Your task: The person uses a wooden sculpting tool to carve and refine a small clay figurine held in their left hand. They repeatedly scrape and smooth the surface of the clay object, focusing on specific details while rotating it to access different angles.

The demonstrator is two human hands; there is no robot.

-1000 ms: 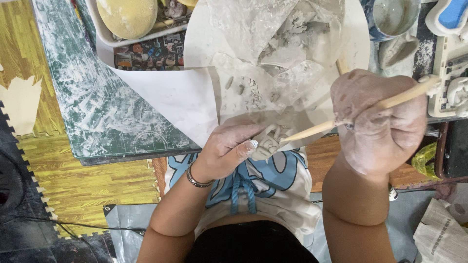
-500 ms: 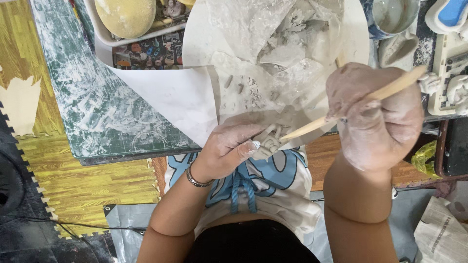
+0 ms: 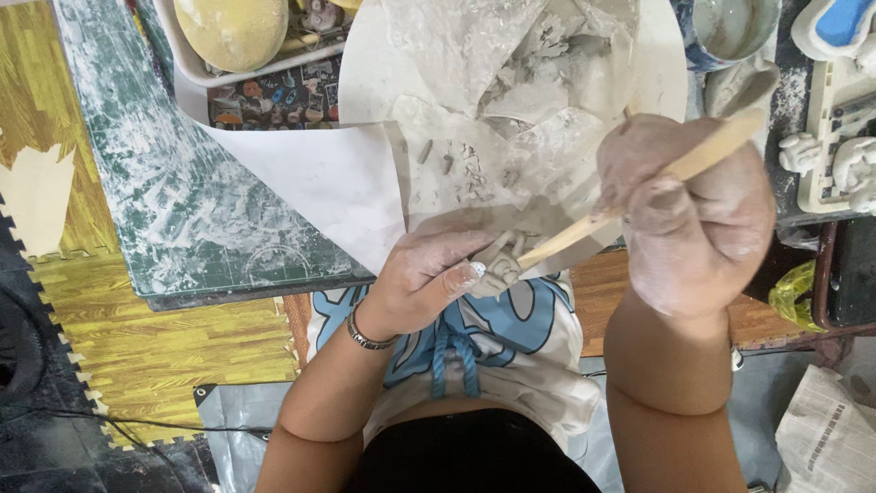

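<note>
My left hand (image 3: pixel 424 278), dusted with clay and wearing a bracelet, holds a small grey clay figure (image 3: pixel 502 265) near the table's front edge. My right hand (image 3: pixel 693 215) grips a long wooden modelling stick (image 3: pixel 639 196), and its tip touches the clay figure. Behind both hands lies a white round board (image 3: pixel 657 64) with crumpled clear plastic (image 3: pixel 474 55) and lumps of grey clay (image 3: pixel 557 64) on it. Small clay crumbs are scattered over the plastic.
A green cutting mat (image 3: pixel 182 201) smeared with white clay lies to the left. A white tray (image 3: pixel 182 55) holds a yellow sponge (image 3: pixel 233 27). A cup (image 3: pixel 730 27) and a white moulded tray (image 3: pixel 844 119) stand right. Yellow foam floor mats (image 3: pixel 146 356) and newspaper (image 3: pixel 826 438) lie below.
My right hand has shifted slightly left and closer to the camera, and the stick is tilted steeper against the clay figure. My left hand has stayed on the figure.
</note>
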